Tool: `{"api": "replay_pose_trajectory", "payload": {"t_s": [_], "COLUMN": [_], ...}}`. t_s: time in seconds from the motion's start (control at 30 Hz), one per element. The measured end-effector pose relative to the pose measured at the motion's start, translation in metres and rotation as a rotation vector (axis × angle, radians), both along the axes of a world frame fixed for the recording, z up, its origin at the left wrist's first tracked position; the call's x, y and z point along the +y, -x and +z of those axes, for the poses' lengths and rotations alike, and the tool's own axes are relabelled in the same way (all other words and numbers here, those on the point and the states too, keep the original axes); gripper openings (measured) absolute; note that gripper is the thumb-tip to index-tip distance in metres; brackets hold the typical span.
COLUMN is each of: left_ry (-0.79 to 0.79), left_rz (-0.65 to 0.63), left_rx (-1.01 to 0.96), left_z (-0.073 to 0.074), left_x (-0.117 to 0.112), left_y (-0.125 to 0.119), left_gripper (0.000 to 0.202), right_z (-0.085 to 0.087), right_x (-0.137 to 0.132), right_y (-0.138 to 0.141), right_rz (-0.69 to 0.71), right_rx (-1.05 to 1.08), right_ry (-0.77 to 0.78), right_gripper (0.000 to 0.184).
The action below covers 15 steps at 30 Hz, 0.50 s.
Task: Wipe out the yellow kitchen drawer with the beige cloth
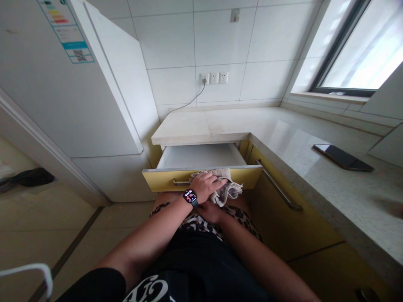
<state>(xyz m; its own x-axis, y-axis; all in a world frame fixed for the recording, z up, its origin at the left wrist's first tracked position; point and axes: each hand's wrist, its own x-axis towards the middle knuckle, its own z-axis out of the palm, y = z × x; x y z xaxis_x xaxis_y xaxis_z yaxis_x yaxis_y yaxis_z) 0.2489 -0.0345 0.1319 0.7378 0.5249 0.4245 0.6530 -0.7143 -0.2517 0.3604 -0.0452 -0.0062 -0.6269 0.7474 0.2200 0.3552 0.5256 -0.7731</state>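
My left hand, with a smartwatch on its wrist, presses a crumpled, stained cloth against a drawer's yellow front. Its fingers curl over the cloth near the front's top edge, beside the metal handle. The drawer is pulled out, and its pale inside shows. Just below the left hand, close to my lap, is my right hand. Its fingers are mostly hidden, so what they hold, if anything, does not show.
A stone countertop bends around the drawer and runs along the right, with a dark phone on it. Below it is a yellow cabinet with a long metal handle. A white refrigerator stands at the left. A cable hangs from a wall socket.
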Motion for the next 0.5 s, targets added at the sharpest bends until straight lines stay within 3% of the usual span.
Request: {"api": "replay_pose_trajectory", "payload": {"t_s": [0.3,0.5], "left_ry": [0.096,0.092], "left_rz": [0.231,0.297], "left_rx": [-0.079,-0.103], "left_z": [-0.004,-0.007], "left_x": [-0.023,-0.028], "left_y": [0.080,0.090], "left_gripper": [0.054,0.051], "right_z": [-0.004,-0.006], "right_x": [0.003,0.006], "right_y": [0.000,0.002], "right_rz": [-0.033,-0.035], "right_rx": [-0.099,-0.151], "right_ry": [0.120,0.162], "right_gripper": [0.027,0.026]}}
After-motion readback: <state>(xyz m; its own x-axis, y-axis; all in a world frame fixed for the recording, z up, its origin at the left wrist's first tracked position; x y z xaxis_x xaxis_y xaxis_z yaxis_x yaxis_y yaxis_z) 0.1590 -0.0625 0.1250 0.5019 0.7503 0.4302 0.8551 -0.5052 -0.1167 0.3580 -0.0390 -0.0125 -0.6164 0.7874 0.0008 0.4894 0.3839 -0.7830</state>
